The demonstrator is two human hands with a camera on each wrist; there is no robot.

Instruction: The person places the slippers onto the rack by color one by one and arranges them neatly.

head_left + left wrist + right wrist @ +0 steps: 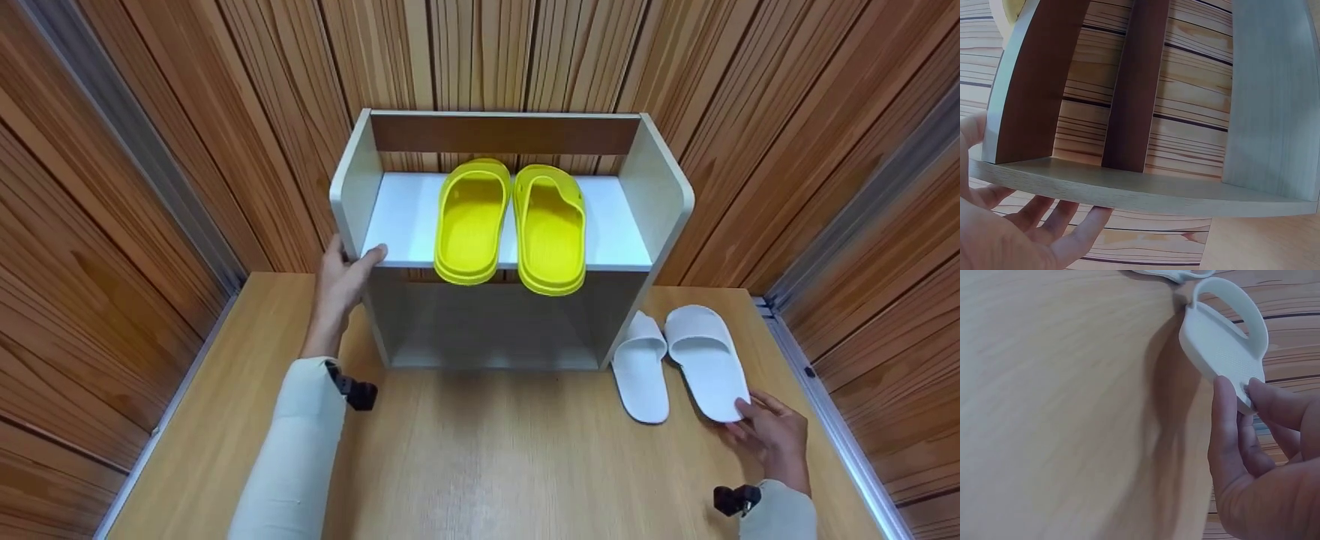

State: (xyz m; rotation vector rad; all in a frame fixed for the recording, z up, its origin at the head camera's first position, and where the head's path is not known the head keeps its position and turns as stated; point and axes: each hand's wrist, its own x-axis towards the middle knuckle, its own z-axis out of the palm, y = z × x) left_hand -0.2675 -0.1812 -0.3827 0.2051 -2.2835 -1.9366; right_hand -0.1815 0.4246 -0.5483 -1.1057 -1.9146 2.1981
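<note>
My left hand (341, 289) grips the left side panel of a small white shoe rack (352, 180), thumb over the front of its upper shelf. Seen from the left wrist, the fingers (1081, 233) lie along the panel's outer face. A pair of yellow clogs (471, 225) sits side by side on that shelf, heels jutting past its front edge. At right, my right hand (772, 431) pinches the heel of a white slide sandal (705, 364); the right wrist view shows this sandal (1224, 354) tilted, its heel raised. Its mate (641, 375) lies on the floor beside the rack.
Wood-plank walls (480, 52) stand behind the rack and on both sides. Metal strips (832, 427) edge the light wooden floor (495, 457). The rack's lower compartment (487, 322) lies in shade under the clogs.
</note>
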